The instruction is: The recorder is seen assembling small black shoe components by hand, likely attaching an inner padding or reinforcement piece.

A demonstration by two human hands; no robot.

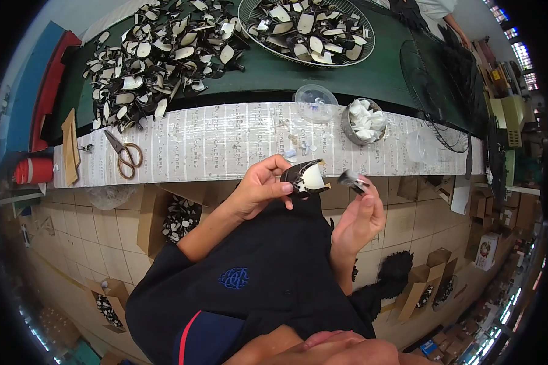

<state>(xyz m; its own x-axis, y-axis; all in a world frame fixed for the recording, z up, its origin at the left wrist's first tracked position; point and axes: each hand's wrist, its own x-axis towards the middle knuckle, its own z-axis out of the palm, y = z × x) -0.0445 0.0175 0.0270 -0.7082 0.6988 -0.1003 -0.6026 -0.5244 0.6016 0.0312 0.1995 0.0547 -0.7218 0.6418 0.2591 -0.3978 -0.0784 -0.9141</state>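
My left hand [269,190] grips a black shoe-upper piece [311,178] with a white lining, thumb on top and fingers beneath. It is held just over the near edge of the table. To its right, my right hand [362,217] pinches a small dark piece with a greyish, see-through-looking end [351,180]; its exact kind is too blurred to tell. The two held things are apart. Beyond my hands, on the paper-covered strip [225,146], lie small pale blue scraps [309,146].
A large pile of black-and-white pieces [158,58] spreads at the far left, beside a wire basket [371,45] of more. Scissors [128,155] lie at left. A metal bowl of white wads [365,121] and a clear plastic tub [316,103] stand ahead. Cardboard boxes [149,225] sit below the table.
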